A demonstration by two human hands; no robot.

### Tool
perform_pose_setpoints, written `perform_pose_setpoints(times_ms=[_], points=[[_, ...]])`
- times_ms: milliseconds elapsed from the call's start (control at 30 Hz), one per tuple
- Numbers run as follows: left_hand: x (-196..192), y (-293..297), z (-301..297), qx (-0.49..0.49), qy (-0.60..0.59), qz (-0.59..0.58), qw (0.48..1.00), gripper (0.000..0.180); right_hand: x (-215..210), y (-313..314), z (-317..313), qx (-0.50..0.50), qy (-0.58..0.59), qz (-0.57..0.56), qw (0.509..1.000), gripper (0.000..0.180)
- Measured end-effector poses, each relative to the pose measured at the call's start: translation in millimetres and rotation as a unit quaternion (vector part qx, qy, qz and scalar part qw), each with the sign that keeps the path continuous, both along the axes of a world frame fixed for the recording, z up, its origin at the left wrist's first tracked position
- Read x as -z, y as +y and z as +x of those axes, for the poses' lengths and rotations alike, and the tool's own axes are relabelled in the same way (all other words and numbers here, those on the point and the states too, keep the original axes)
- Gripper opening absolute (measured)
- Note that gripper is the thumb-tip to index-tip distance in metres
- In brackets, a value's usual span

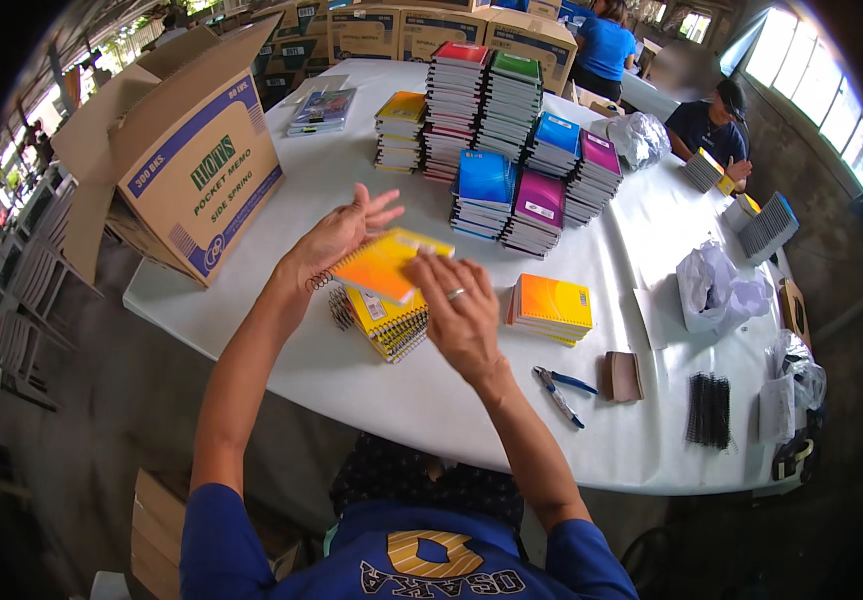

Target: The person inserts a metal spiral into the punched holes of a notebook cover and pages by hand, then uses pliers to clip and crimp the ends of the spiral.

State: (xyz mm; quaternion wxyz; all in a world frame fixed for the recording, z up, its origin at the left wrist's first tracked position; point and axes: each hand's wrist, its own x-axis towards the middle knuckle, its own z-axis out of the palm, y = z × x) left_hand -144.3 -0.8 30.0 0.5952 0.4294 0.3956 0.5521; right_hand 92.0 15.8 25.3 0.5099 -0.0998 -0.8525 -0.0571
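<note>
A yellow-orange spiral notebook (379, 266) is tilted above the table, a dark wire coil sticking out at its left end. My right hand (459, 312), with a ring on one finger, grips its right side. My left hand (343, 236) is open behind the notebook's far left edge, fingers stretched out; whether it touches the notebook I cannot tell. Beneath lies a stack of yellow spiral notebooks (391, 325), coils showing along the edges. To the right of my right hand sits a short stack of orange-yellow notebooks (551, 305) with no coils visible.
Blue-handled pliers (561, 392), a small brown block (622, 377) and black wire coils (708, 410) lie at right. Tall stacks of coloured notebooks (484, 120) stand at the back. A large open carton (206, 180) is at left. A person (716, 130) sits at the far right.
</note>
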Motion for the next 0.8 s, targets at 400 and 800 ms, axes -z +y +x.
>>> perform_pose_setpoints(times_ms=[400, 800], points=[[27.6, 13.2, 9.5, 0.013, 0.318, -0.007, 0.948, 0.076, 68.2, -12.3, 26.3, 0.030, 0.001, -0.388, 0.921, 0.009], [35.2, 17.2, 24.3, -0.101, 0.514, 0.070, 0.849, 0.060, 64.1, 27.0, 7.7, 0.028, 0.050, -0.289, 0.956, 0.011]])
